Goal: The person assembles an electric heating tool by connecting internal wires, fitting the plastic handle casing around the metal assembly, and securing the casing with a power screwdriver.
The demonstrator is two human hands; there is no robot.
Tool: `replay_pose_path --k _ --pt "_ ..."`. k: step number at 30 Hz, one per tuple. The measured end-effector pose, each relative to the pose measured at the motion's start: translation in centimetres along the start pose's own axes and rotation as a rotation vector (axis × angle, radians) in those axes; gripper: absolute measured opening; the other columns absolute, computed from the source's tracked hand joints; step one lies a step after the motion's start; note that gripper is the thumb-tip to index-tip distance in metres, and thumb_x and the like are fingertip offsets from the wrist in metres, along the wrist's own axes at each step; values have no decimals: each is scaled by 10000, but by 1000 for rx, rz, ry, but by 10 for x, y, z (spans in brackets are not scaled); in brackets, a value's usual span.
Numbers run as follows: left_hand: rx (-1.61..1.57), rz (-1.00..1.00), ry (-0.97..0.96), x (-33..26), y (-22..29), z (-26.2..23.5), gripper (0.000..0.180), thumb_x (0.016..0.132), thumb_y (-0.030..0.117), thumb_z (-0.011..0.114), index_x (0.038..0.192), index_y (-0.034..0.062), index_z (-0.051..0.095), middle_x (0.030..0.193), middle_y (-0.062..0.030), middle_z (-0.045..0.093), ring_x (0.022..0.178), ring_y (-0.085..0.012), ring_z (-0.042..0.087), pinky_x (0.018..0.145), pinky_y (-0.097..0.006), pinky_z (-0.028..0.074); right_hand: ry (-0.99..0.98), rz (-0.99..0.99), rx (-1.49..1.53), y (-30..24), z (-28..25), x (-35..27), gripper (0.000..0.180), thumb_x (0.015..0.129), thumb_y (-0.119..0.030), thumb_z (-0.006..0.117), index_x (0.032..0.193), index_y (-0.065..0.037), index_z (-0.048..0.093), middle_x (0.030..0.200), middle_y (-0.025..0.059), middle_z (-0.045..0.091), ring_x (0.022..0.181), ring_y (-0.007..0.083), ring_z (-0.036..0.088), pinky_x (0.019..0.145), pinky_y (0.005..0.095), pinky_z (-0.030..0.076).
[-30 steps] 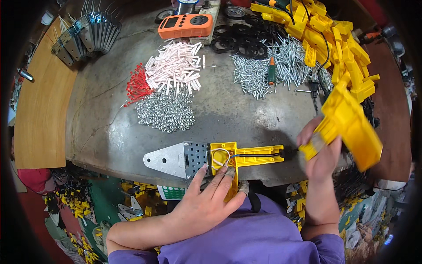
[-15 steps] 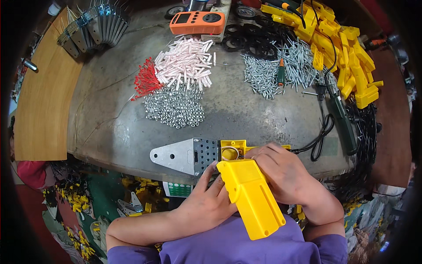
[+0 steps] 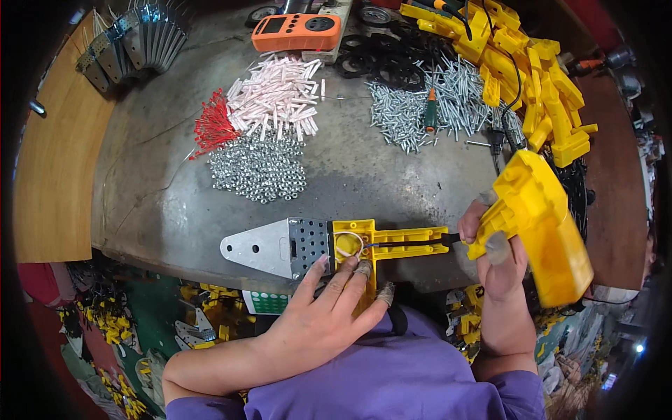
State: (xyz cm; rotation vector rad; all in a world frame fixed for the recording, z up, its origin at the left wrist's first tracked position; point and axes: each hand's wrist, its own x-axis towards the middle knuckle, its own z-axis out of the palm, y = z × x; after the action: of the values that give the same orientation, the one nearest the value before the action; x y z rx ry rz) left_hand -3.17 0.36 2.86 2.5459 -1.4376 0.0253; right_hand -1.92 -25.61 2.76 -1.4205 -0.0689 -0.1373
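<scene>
On the near edge of the table lies a yellow plastic housing half [image 3: 413, 250], with a pointed grey metal plate [image 3: 259, 246] and a perforated metal piece [image 3: 309, 241] at its left end. A white wire loop [image 3: 361, 241] and a dark cord [image 3: 413, 244] run inside it. My left hand [image 3: 329, 301] rests across the housing's near part, fingers spread, with coverings on some fingertips. To the right, my right hand [image 3: 498, 259] is closed on another yellow housing half [image 3: 549, 217], raised and tilted with its hollow side showing. The cord disappears near that hand.
Across the table are metal nuts [image 3: 259, 168], pale sleeves [image 3: 276, 94], red small parts [image 3: 215, 124], screws [image 3: 399, 115], a screwdriver [image 3: 430, 112], an orange meter [image 3: 297, 32], black rings [image 3: 392, 66] and piled yellow housings [image 3: 549, 91]. Metal plates [image 3: 133, 42] stand at the far left.
My right hand has moved right, lifting the yellow half away from above the lying one, whose inside now shows. My left hand has let go of the raised half and spread over the lying housing.
</scene>
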Motion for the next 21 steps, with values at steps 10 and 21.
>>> replay_pose_path --k 10,21 --pt "55 23 -54 0 0 0 366 857 263 483 1210 200 557 1183 -157 573 1145 -291 570 985 -552 356 -269 -448 -565 30 0 -5 532 639 -254 697 1106 -55 538 926 125 550 846 287 538 762 365 414" --pt "-140 91 -41 -24 -5 1 321 848 248 525 1161 288 585 1233 -101 573 1116 -261 570 1031 -564 342 -577 -282 -1294 10 47 15 545 654 -230 655 1126 5 519 1006 131 520 962 288 504 849 418 361"
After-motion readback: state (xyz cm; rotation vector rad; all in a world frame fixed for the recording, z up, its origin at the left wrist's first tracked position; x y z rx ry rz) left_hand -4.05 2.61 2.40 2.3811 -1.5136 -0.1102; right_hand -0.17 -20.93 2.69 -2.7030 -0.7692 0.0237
